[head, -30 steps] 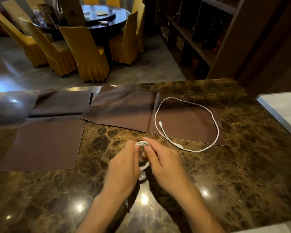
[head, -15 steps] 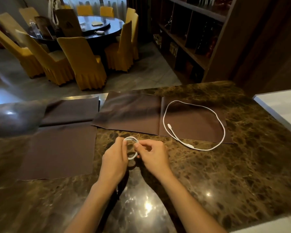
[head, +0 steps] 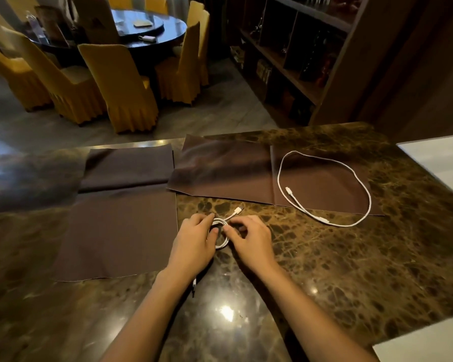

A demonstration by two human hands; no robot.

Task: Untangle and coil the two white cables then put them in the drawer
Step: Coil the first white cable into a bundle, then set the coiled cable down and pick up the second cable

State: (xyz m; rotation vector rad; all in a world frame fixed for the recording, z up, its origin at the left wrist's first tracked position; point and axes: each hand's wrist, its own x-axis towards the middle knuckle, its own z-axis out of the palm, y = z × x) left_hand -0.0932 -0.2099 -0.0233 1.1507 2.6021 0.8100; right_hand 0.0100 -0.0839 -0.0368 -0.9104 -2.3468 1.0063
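left hand [head: 194, 241], right hand [head: 249, 239] holding coiled cable [head: 223, 243]

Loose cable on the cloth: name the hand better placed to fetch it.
Right. The right hand lies nearer the loose cable, on its side; the left hand can hold the coil alone.

Parts of the coil [head: 221, 241] lie hidden under the left hand [head: 194, 244] and right hand [head: 249, 239]; its turns cannot be counted. One plug [head: 194, 284] is half covered by the left wrist. The lower edge cuts the tabletop [head: 324, 270]. Shelf [head: 298, 64] contents: too dark to identify.
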